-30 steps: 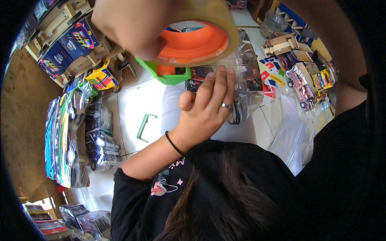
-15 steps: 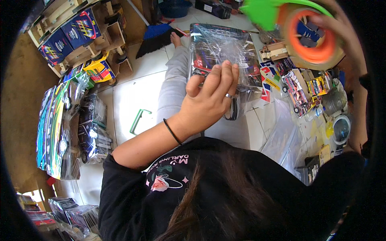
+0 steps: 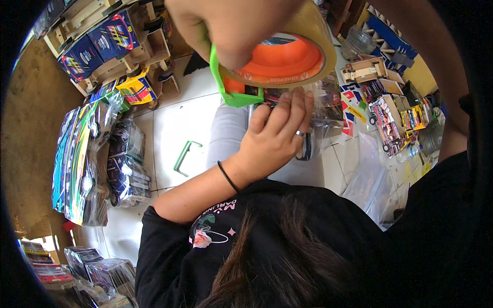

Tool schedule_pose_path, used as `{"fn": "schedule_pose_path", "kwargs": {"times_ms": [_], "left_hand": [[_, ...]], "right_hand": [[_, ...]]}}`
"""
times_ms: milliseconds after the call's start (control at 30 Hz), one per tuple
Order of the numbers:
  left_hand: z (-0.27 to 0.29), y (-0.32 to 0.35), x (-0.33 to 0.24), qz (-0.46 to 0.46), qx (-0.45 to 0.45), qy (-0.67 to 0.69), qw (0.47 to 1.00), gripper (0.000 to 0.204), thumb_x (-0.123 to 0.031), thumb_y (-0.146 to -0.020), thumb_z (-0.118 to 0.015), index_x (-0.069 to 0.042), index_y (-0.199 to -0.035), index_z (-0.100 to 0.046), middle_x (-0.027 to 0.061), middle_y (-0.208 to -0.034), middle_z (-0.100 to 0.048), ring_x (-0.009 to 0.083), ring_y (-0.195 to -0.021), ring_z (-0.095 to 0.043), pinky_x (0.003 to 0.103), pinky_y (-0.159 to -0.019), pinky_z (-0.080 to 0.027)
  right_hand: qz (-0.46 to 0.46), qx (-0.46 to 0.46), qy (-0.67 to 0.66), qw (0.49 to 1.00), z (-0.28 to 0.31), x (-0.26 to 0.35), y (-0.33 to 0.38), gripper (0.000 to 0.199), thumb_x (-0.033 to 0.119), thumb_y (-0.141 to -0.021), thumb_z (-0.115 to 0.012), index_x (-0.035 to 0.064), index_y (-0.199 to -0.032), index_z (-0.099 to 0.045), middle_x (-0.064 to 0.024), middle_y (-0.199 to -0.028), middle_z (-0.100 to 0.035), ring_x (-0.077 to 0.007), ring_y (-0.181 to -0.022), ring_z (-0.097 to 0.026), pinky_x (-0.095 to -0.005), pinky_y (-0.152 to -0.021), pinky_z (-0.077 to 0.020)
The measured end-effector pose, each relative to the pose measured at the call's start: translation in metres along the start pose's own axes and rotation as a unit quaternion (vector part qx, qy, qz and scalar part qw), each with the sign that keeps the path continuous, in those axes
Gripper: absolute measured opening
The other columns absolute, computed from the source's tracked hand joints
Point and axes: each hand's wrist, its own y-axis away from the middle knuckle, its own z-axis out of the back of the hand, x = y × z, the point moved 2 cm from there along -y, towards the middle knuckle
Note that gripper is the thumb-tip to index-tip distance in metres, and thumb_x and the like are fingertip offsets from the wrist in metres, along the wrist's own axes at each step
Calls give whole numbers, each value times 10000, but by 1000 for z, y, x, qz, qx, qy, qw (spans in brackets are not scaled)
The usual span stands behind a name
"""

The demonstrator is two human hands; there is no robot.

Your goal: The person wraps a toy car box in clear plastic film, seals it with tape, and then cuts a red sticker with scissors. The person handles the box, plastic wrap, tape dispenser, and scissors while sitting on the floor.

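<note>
Leftward, bagged toy packs (image 3: 84,159) stacked on the white tiled floor (image 3: 177,120), with a loose green bracket (image 3: 186,156) lying near them. Further in, left hand (image 3: 275,141) pressed flat, fingers spread, on a clear-wrapped package (image 3: 323,115) across the lap; pinning rather than clasping. Above, right hand (image 3: 233,25) closed in a firm grip on a green tape dispenser (image 3: 228,84) carrying a brown tape roll (image 3: 287,56) with an orange core, held just over that package. Likely risks: tape snagging or creasing on the slippery wrap, or the cutter edge catching the fingers so close beneath. Rightward, small cardboard boxes (image 3: 362,69) and boxed toy cars (image 3: 393,115) crowded close, leaving scant room to swing the dispenser.
</note>
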Motion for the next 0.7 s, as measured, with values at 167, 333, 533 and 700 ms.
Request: {"fn": "schedule_pose_path", "kwargs": {"times_ms": [167, 333, 533, 700], "left_hand": [[-5, 1, 6, -8, -39, -7, 999, 513, -237, -742, -472, -17, -1194, -572, 80, -1176, -574, 178, -1059, -519, 301, -846, -327], [2, 17, 16, 0, -33, -37, 999, 445, -198, -830, -487, -95, -1252, -582, 58, -1259, -571, 148, -1052, -522, 296, -819, -304], [1, 29, 32, 30, -52, -6, 998, 443, -186, -810, -483, -79, -1227, -586, 72, -1242, -573, 183, -1129, -486, 308, -852, -315], [-7, 2, -5, -37, -62, -21, 997, 457, -206, -799, -467, -43, -1213, -571, 71, -1199, -570, 181, -1087, -502, 314, -872, -326]], "right_hand": [[-54, -18, 80, 995, -12, -13, 31, 378, 195, -762, -602, 22, -1098, -600, -147, -1157, -511, -260, -1063, -526, -352, -910, -435], [-102, 6, 161, 982, -10, -43, 53, 433, 200, -772, -609, 39, -1170, -559, -141, -1254, -462, -272, -1156, -490, -369, -977, -412], [-162, -136, 54, 976, 1, -59, 115, 473, 171, -782, -651, 63, -1227, -532, -122, -1264, -474, -260, -1185, -489, -372, -1024, -400], [-196, -374, -222, 879, -12, -44, 86, 385, 126, -705, -722, 22, -1060, -616, -115, -1072, -604, -209, -977, -586, -318, -839, -470]]}}
